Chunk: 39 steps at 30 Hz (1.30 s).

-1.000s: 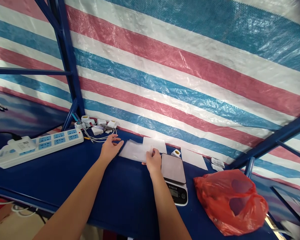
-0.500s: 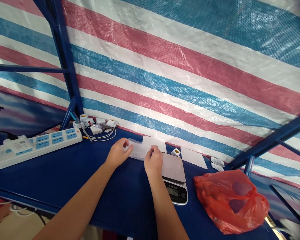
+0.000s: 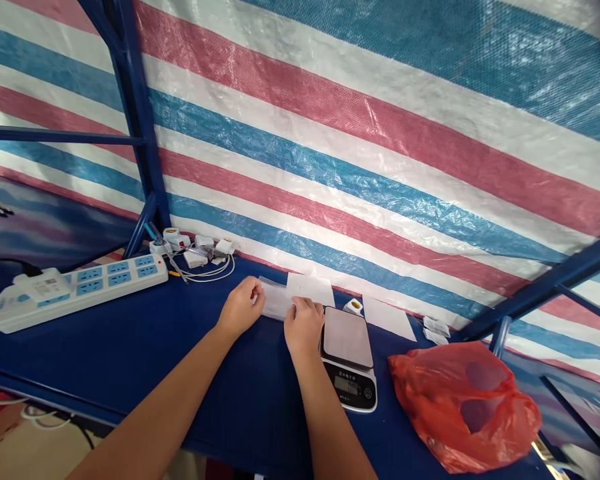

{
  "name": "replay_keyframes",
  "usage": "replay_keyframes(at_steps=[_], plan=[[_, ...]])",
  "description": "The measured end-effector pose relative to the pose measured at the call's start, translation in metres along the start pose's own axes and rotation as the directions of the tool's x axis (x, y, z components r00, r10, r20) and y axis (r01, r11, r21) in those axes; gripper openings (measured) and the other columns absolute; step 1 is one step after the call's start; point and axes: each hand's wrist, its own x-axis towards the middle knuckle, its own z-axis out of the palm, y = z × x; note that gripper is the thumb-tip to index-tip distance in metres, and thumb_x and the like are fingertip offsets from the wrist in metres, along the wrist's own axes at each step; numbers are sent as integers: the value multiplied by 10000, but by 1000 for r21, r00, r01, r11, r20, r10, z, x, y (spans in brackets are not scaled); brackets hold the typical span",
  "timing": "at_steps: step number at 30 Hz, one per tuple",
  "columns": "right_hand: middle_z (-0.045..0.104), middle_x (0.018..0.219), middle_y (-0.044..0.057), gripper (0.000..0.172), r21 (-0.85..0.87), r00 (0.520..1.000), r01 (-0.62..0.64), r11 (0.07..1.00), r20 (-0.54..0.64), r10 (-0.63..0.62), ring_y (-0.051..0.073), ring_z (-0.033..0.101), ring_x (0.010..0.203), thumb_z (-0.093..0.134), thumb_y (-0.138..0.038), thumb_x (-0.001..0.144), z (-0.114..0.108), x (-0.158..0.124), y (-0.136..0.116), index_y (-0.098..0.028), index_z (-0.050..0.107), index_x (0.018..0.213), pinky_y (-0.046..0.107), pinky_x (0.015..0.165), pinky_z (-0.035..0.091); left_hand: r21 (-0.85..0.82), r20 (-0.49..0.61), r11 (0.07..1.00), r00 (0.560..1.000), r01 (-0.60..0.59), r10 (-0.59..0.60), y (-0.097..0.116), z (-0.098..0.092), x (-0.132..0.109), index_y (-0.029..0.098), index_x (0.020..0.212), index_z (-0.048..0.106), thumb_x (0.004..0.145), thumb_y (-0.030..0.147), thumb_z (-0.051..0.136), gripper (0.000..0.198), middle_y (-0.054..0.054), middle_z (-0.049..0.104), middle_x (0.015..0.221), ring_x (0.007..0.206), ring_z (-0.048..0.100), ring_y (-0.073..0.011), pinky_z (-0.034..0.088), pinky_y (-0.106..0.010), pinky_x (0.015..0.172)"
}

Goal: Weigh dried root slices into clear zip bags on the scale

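Note:
A small clear plastic bag (image 3: 276, 299) lies nearly flat on the blue table, stretched between my hands. At its left edge, my left hand (image 3: 241, 308) is closed, with curled fingers pinching the plastic. My right hand (image 3: 303, 327) is bent over the right end of the bag, fingers together and fingertips partly hidden. A white sheet of paper (image 3: 313, 288) lies just behind the bag. Close to the right of my right hand is a digital kitchen scale (image 3: 347, 340) with a bare weighing plate and a dark display.
A white power strip (image 3: 105, 283) runs along the left, near several white chargers (image 3: 196, 257) and a cable. On the right sits a red plastic bag (image 3: 460, 407). Another paper sheet (image 3: 389, 318) and small white packets (image 3: 435, 329) lie along the striped tarp (image 3: 330, 167).
My right fingers have lowered and flattened onto the bag's right end. The left hand has rolled slightly, its thumb tucked closer. The view has shifted slightly.

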Motion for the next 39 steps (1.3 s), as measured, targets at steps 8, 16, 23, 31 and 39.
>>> replay_keyframes(at_steps=[8,16,23,31,39], plan=[[764,980,79,227,400,992,-4,917,-111,53,247,656,958,523,-257,898,-17,3,-21,-212,742,942,374,878,498,-175,32,975,991,135,-132,-3,-11,0,246,493,403,645,278,433,158,-3,390,494,519,391,-168,302,-329,562],[579,704,-9,121,707,965,-184,683,-2,262,164,529,685,489,-286,811,-26,6,-23,-226,547,724,283,674,425,-432,-2,852,945,294,-327,-8,-14,9,243,529,390,659,343,477,185,-19,444,577,557,376,-156,328,-309,532],[494,633,-22,113,767,973,-229,600,155,173,158,465,639,475,-313,713,-34,12,-27,-235,492,632,280,636,399,-509,643,548,716,664,-270,21,-17,8,183,831,708,817,807,491,660,-161,717,802,821,709,-333,587,-486,705],[586,701,-18,118,628,948,-301,718,280,152,181,539,714,491,-257,761,-39,4,-36,-234,556,665,288,672,433,-339,934,295,358,894,-13,41,-9,-11,197,940,712,728,900,561,749,-177,754,918,1016,714,-392,572,-553,837],[657,809,-11,128,500,942,-303,812,285,176,209,619,859,490,-305,804,-38,4,-35,-246,566,720,322,795,466,-396,918,200,385,896,91,23,-2,-10,180,1131,687,775,866,580,780,-161,732,1184,1161,669,-357,526,-514,986]])
